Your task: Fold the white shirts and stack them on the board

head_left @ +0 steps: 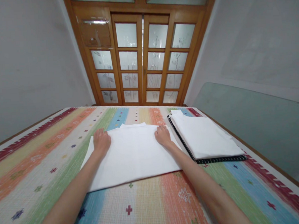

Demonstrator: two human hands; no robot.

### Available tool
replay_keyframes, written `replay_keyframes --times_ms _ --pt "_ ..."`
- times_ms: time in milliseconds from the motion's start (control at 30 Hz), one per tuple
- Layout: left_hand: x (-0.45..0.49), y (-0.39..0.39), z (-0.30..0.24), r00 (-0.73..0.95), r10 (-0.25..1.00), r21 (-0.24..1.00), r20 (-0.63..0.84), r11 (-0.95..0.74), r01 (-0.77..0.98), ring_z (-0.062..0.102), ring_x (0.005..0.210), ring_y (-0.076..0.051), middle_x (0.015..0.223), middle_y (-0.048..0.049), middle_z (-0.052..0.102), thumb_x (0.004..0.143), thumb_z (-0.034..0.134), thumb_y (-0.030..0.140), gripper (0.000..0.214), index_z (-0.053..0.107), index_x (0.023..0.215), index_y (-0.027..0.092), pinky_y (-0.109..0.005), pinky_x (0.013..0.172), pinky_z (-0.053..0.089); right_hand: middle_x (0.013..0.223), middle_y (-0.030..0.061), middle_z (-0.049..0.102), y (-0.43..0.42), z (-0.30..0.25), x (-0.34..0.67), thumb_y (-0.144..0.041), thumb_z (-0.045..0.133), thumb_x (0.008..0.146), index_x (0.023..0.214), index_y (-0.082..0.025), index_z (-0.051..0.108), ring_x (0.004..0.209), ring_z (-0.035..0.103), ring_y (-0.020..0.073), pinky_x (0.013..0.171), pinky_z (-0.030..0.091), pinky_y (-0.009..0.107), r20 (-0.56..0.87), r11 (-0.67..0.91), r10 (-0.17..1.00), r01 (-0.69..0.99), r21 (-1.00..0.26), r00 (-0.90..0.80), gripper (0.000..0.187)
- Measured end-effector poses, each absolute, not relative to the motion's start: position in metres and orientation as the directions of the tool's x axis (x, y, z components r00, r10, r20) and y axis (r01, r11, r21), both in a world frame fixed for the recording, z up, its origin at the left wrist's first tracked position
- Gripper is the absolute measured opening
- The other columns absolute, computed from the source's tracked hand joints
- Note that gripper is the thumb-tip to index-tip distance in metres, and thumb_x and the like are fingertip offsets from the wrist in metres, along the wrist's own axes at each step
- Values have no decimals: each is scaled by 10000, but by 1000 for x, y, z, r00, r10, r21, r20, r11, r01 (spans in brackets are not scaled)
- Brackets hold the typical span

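Note:
A white cloth [132,157] lies folded flat on a striped, many-coloured bed cover [41,166]. My left hand [101,141] rests on the cloth's far left part, fingers curled down onto the fabric. My right hand [162,135] presses on the far right part near the folded edge, fingers bent against the cloth. To the right sits a stack of folded white cloths [204,137] on top of a dark folded piece [218,159] with a black edge showing.
A wooden double door [143,58] with frosted glass panes stands beyond the bed's far end. Plain walls rise on both sides. A pale green panel [254,126] runs along the right wall beside the bed's wooden edge.

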State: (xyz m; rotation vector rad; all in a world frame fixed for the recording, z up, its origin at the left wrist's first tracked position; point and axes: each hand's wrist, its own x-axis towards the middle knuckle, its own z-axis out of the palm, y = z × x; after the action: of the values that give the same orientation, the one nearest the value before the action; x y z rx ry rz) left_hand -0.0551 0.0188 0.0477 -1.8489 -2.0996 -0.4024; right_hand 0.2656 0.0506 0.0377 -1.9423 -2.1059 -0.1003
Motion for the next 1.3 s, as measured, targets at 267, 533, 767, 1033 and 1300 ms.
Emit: replay_keyframes --times_ms 267,533,767,1033,1300 --pt "10 25 35 337 924 105 179 -358 928 304 1435 -259 1517 -138 405 981 285 384 540 432 1425 115 -442 1170 230 1566 122 303 44 34 211 -336 263 1007 1463 -112 409 1460 228 263 1168 212 433 199 570 819 804 -167 -539 528" --pt "5 26 21 338 931 93 140 -352 932 254 1457 -252 1554 -118 327 988 206 488 621 328 1498 155 -462 1177 188 1609 49 176 46 30 214 -480 206 1011 1528 -232 288 1483 146 247 1179 127 480 62 517 855 835 -189 -515 579" --pt "7 23 25 328 940 87 93 -336 938 199 1474 -262 1571 -108 282 926 228 666 782 270 1524 164 -457 1184 138 1622 25 106 54 31 223 -553 186 991 1543 -255 236 1494 72 229 1185 74 465 18 431 900 882 -193 -436 629" --pt "4 21 32 306 951 89 40 -308 947 173 1481 -247 1584 -83 245 933 180 659 775 256 1529 170 -469 1188 127 1617 99 133 54 34 265 -542 176 991 1549 -132 197 1489 94 253 1185 61 468 -22 198 979 965 -171 -204 693" --pt "4 18 33 270 963 83 23 -271 959 145 1487 -234 1593 -61 225 945 170 635 737 246 1534 197 -470 1194 114 1617 126 114 55 28 283 -513 198 990 1538 -83 209 1490 78 248 1183 65 442 -1 98 995 975 -197 -100 697"
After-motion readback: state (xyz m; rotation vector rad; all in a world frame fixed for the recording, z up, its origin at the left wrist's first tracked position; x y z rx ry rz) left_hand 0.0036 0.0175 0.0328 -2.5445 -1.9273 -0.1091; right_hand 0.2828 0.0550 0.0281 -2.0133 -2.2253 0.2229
